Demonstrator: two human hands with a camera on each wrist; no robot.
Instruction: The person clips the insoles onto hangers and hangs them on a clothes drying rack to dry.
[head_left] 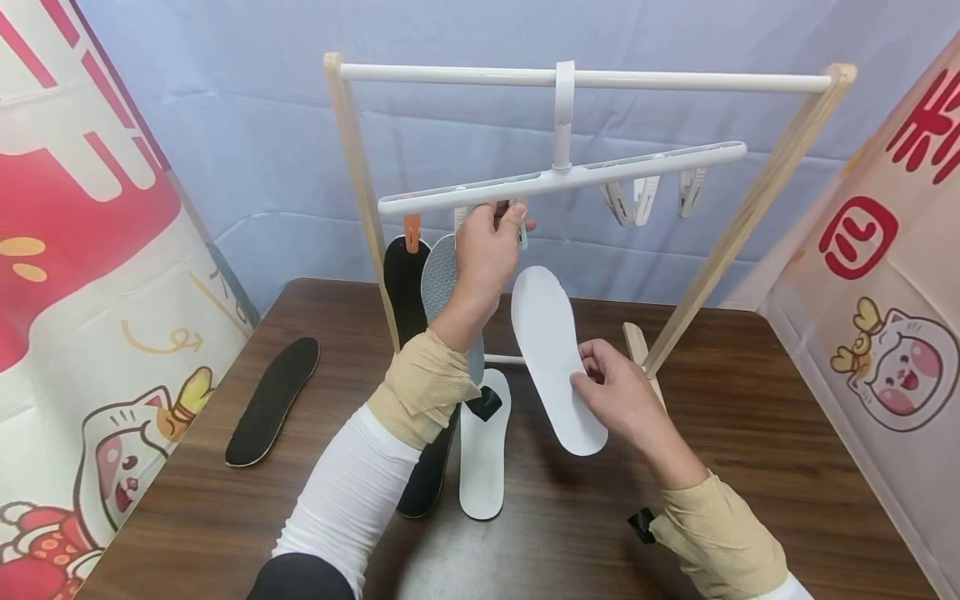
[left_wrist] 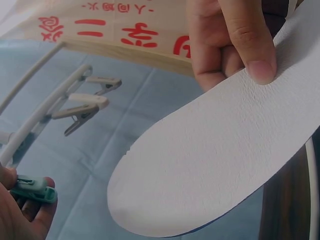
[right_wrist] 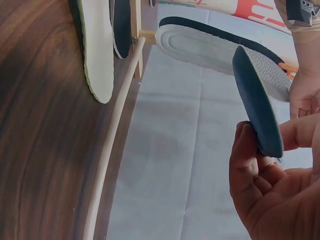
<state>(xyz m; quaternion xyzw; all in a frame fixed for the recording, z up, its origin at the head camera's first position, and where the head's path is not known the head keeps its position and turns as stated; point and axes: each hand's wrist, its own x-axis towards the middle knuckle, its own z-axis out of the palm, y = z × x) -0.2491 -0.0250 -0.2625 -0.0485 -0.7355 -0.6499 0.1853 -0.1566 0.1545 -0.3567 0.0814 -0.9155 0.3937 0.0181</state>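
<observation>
Head view: five insoles; right hand (head_left: pixel 622 392) pinches one white insole (head_left: pixel 555 358), left hand (head_left: pixel 487 246) pinches a clip (left_wrist: pixel 32 191).

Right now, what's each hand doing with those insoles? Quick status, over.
Left hand pinching green clip on hanger. Right hand holding white insole just below it. Grey insole already clipped alongside.

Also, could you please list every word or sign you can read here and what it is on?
"四", red and tilted, on the right banner: my best reading.
Red character above it: cut off, unreadable.
Left banner: white strokes on red, cut off, unreadable.
Banner strip in the left wrist view: red characters, blurred, unreadable.
White insole, teal clip, hanger: no print visible.
</observation>
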